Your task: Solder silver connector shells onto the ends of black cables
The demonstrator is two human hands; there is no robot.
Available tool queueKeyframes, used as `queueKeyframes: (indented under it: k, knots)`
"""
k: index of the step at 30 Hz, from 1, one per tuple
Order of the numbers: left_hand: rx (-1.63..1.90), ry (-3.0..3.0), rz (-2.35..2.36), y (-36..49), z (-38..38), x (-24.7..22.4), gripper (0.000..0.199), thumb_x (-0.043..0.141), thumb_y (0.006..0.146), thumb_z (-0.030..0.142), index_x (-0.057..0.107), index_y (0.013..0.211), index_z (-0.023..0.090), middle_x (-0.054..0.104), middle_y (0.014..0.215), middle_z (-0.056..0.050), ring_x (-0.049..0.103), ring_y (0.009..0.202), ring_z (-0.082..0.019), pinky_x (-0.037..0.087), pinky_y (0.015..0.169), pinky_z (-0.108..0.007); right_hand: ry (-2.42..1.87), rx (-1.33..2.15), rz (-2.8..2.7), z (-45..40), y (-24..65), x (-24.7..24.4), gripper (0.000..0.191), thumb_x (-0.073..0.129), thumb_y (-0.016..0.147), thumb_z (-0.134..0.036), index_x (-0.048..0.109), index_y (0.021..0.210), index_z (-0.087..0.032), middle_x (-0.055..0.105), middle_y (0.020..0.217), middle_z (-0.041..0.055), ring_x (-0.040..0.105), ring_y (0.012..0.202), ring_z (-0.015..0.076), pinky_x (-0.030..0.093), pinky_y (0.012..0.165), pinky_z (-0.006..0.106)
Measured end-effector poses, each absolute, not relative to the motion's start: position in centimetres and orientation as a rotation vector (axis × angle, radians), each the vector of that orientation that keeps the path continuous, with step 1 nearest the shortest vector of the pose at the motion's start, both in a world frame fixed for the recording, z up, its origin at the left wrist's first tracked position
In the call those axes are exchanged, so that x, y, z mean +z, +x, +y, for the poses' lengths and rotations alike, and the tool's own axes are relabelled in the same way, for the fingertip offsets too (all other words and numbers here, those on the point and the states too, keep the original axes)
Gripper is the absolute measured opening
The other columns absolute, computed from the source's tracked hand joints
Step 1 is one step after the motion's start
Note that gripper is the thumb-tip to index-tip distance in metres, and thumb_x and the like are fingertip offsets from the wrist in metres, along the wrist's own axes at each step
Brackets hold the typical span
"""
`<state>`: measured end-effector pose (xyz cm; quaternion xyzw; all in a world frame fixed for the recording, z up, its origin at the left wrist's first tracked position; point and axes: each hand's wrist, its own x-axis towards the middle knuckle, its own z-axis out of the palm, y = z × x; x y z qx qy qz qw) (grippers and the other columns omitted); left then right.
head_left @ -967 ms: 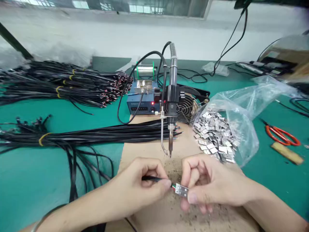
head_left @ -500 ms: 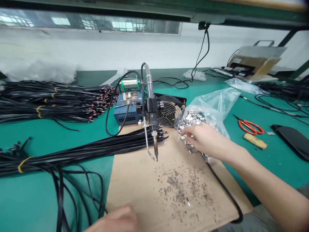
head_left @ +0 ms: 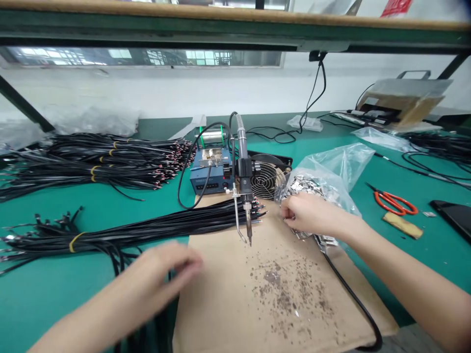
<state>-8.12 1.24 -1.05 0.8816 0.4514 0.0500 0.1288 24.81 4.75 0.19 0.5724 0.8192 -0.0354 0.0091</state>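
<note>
My right hand is at the near edge of a clear plastic bag full of small metal connector pieces. Its fingers are curled together, and their tips hide whatever they may be gripping. My left hand, blurred by motion, hovers over the left edge of the brown cardboard sheet. Thumb and fingers are apart there, with nothing visible between them. A bundle of black cables lies behind it, stripped ends pointing right. Between my hands, a soldering iron is clamped tip down above the cardboard.
Behind the iron stand a blue soldering station, a solder spool and a fan. More cable bundles lie at left. Orange-handled pliers, a yellow sponge and a black phone-like slab lie at right. A shelf crosses overhead.
My left hand has risen from the bottom edge to above the cardboard's left side. My right hand stays at the metal pieces, its fingers more curled. The view has tilted up and shifted left.
</note>
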Motion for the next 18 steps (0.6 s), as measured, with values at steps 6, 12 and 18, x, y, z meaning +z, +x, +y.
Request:
queueKeyframes:
  k: [6,12,18]
  knots:
    - [-0.214,2.944,1.611,-6.7,6.5,0.3,0.016,0.049,0.089,0.021,0.062,0.083,0.014,0.059,0.084,-0.010,0.060,0.076,-0.027,0.045,0.060,-0.034,1.835,-0.065,2.669,2.0,25.0,1.4,0.025,0.045,0.082,-0.008,0.067,0.091,-0.018,0.070,0.080,0.0076,0.064,0.076,0.0217,0.041,0.061,0.027]
    - [-0.333,3.016,1.678,-7.3,5.3,0.2,0.014,0.047,0.088,0.012,0.061,0.086,0.011,0.058,0.081,-0.011,0.060,0.077,-0.032,0.042,0.061,-0.038,2.004,-0.365,2.925,-1.4,26.3,1.6,0.017,0.045,0.089,-0.018,0.060,0.082,-0.020,0.062,0.076,0.0038,0.057,0.067,0.0177,0.041,0.059,0.028]
    - [-0.174,2.926,1.699,-9.1,6.2,0.2,0.014,0.045,0.091,0.022,0.057,0.090,0.014,0.059,0.085,-0.009,0.059,0.080,-0.026,0.042,0.065,-0.033,2.089,-0.638,2.966,-3.1,26.3,0.5,0.013,0.043,0.090,-0.021,0.054,0.083,-0.022,0.056,0.067,0.0002,0.051,0.057,0.0152,0.039,0.051,0.026]
